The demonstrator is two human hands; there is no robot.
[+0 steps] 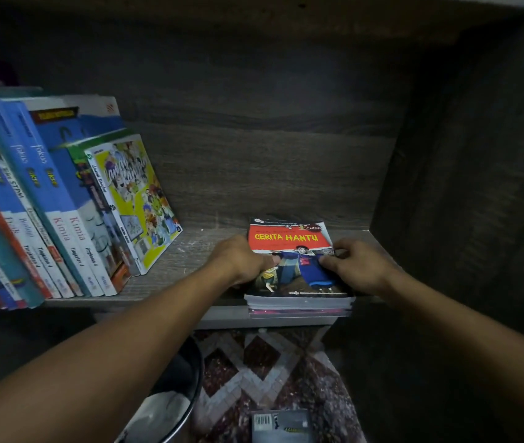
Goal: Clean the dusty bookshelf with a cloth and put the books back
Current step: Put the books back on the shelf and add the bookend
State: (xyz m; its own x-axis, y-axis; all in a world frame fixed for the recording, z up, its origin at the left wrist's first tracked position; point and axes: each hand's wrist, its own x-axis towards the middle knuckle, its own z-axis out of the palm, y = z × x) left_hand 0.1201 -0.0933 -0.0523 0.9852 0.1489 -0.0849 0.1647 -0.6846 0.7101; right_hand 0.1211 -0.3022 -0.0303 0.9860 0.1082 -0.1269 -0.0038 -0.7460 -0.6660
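A small stack of books lies flat on the dark wooden shelf (190,251), topped by a red "Cerita Hantu" comic (289,238). My left hand (238,260) grips the stack's left edge, thumb on the cover. My right hand (356,266) grips the right edge, fingers curled over the cover. The stack's front edge juts slightly past the shelf's front. To the left, a row of books (52,199) stands leaning, with a yellow comic (139,199) at its right end. No cloth is clearly visible.
The shelf's right side panel (465,187) stands close beside the stack. Below, a round dark stool (174,394) with something pale on it sits on a patterned rug (254,362). Another book (281,425) lies on the rug.
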